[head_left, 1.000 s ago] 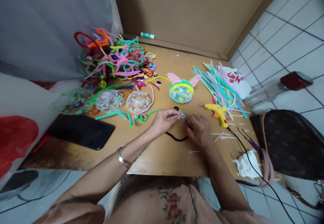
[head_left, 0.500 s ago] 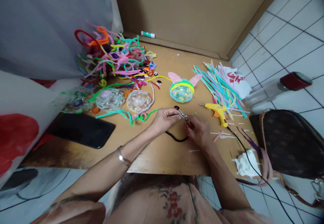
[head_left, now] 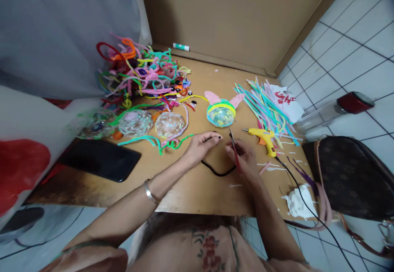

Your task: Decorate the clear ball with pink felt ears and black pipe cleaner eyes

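My left hand [head_left: 201, 145] pinches a small piece of black pipe cleaner [head_left: 219, 137] between thumb and fingertips. My right hand [head_left: 243, 157] is closed around red-handled scissors [head_left: 235, 153], whose metal tip points up and away from me. A longer black pipe cleaner [head_left: 217, 174] curves below both hands, its right end passing by my right hand. Just beyond my hands sits a clear dome [head_left: 221, 117] covered in coloured bits, with a green and yellow band and two pink ears. A yellow glue gun [head_left: 263, 138] lies to the right of my right hand.
At the back left is a tangled heap of pipe cleaners [head_left: 147, 71]. Several decorated domes [head_left: 169, 124] and a black phone [head_left: 101, 159] lie on the left. Straight pipe cleaners [head_left: 267, 108], a bottle [head_left: 335, 110] and a brown bag [head_left: 347, 177] are on the right.
The scissors have moved right, away from my left fingertips, and now point more upright. My two hands are farther apart, and the left still pinches the black piece.
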A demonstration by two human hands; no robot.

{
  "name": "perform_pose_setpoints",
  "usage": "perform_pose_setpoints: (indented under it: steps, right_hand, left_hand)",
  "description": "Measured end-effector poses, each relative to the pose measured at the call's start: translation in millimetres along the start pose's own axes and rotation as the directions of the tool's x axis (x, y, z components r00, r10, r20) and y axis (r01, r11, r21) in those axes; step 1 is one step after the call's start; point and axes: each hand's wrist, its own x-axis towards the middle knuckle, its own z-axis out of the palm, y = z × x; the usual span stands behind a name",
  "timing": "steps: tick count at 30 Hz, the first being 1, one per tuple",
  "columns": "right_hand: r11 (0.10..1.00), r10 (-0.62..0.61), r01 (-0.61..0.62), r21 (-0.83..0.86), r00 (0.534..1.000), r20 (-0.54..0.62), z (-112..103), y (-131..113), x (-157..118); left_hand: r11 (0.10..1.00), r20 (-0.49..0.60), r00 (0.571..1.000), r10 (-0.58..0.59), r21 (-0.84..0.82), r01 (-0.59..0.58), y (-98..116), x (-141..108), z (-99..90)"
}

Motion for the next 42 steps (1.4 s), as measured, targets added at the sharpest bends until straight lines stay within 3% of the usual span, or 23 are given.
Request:
perform_pose_setpoints:
  steps: [5,9,12,14,17,19,21,24,27,29,32,36,38,40,42]
  right_hand:
    - [0.968,-0.032,0.043,-0.247,0.998,0.049,-5,4,-3]
    - [0.787,-0.115,0.107,-0.607,0.993,0.026,-7,15,-4]
    - [0.659,-0.166,0.149,-0.737,0.985,0.051,-8,19,-5]
    - [0.579,-0.171,0.169,-0.797,0.982,0.084,-7,16,-7]
    - [0.509,-0.089,0.187,-0.840,0.982,0.165,-7,4,-12]
    - [0.544,-0.006,0.158,-0.824,0.983,0.184,-9,-7,-16]
    - [0.658,0.066,0.101,-0.746,0.979,0.191,-17,-17,-19]
    - [0.876,0.134,0.008,-0.482,0.956,0.260,-39,-23,-22]
    - [0.950,0.200,-0.112,-0.293,0.935,0.291,-69,-18,-28]
    - [0.948,0.237,-0.190,-0.257,0.957,0.169,-86,-10,-35]
    - [0.941,0.178,-0.186,-0.281,0.983,-0.055,-96,3,-43]
    - [0.905,0.119,-0.127,-0.406,0.992,-0.044,-84,9,-45]
    - [0.871,0.099,-0.104,-0.480,0.994,-0.037,-75,7,-41]
    - [0.842,0.070,-0.082,-0.533,0.997,-0.043,-68,4,-34]
    - [0.810,0.039,-0.069,-0.582,0.997,-0.065,-61,2,-27]
  left_hand:
    - [0.993,-0.031,0.995,0.095,0.067,-0.092,0,0,-1.9]
    - [0.958,-0.171,0.958,0.230,0.214,-0.192,2,-1,-7.6]
    - [0.900,-0.184,0.920,0.346,0.344,-0.270,4,-4,-7.4]
    - [0.804,-0.091,0.885,0.458,0.467,-0.368,5,-8,-4.4]
    - [0.501,0.242,0.766,0.596,0.633,-0.590,3,-10,0.4]
    - [0.322,0.451,0.682,0.575,0.642,-0.696,-1,-9,1.8]
    - [0.270,0.555,0.649,0.520,0.615,-0.741,-7,-7,1.7]
    - [0.271,0.596,0.632,0.494,0.585,-0.764,-15,-4,0.2]
    - [0.250,0.551,0.658,0.513,0.637,-0.729,-18,-3,-1.6]
    - [0.275,0.478,0.711,0.516,0.694,-0.666,-19,-2,-2.4]
    - [0.352,0.416,0.773,0.480,0.715,-0.603,-20,-4,-1.7]
    - [0.373,0.395,0.845,0.361,0.769,-0.519,-21,-11,6.7]
    - [0.435,0.461,0.843,0.275,0.722,-0.537,-21,-18,13.9]
    - [0.554,0.580,0.784,0.221,0.586,-0.591,-20,-22,20.0]
    - [0.588,0.575,0.762,0.298,0.519,-0.621,-19,-23,21.5]
